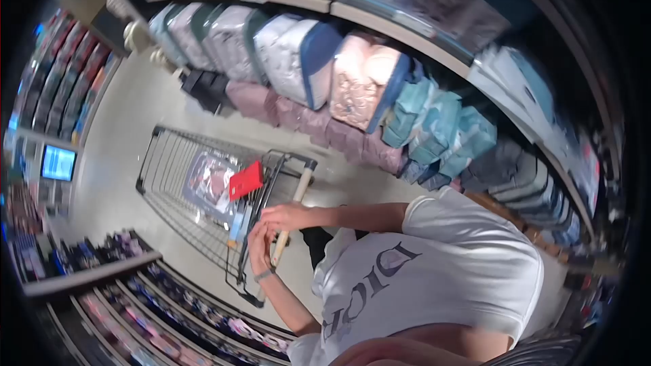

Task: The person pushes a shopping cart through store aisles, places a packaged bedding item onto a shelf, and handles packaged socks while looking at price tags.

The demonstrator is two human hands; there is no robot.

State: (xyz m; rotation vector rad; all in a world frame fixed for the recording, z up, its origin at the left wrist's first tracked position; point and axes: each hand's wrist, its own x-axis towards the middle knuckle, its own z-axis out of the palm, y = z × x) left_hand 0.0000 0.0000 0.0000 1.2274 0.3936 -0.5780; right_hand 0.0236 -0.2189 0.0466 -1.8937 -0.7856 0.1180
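Shopping cart stood on the pale floor, handle end toward the wearer. Right hand and left hand were brought together over the handle end of the cart, fingertips meeting or nearly so. Fingers of both hands were loosely bent; whether they pinched something small between them could not be told. The pale handle bar ran beneath the right hand and just beside the left; contact with it could not be confirmed. A band circled the left wrist.

Position of cart relative to fingers: basket directly ahead of the fingertips, handle bar on the wearer's side. In the basket, a red packet lay near the handle-end edge, ahead and to the right of the fingertips, apart from them. Its far side overlapped a clear plastic bag, contents greyish and pinkish, blurred. A light-blue item was nearer the left hand. Bagged bedding filled the shelving along the cart's right side
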